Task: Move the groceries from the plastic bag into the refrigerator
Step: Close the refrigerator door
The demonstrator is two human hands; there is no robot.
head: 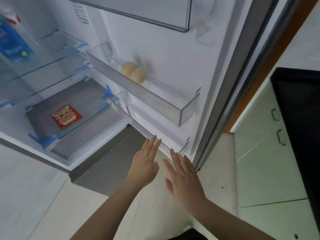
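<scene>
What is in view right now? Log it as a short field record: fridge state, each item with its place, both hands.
fridge: door open, clear glass shelves inside
door bin: clear plastic door bin holds two pale beige eggs, touching each other
top shelf: blue carton at the left edge
bottom tray: flat red printed packet lying on the grey tray
left hand: fingers straight, holds nothing, near the lowest door rail
right hand: fingers straight, holds nothing
plastic bag: not in view

Soft, even daylight, slight motion blur throughout, wide-angle bending at the edges.
</scene>
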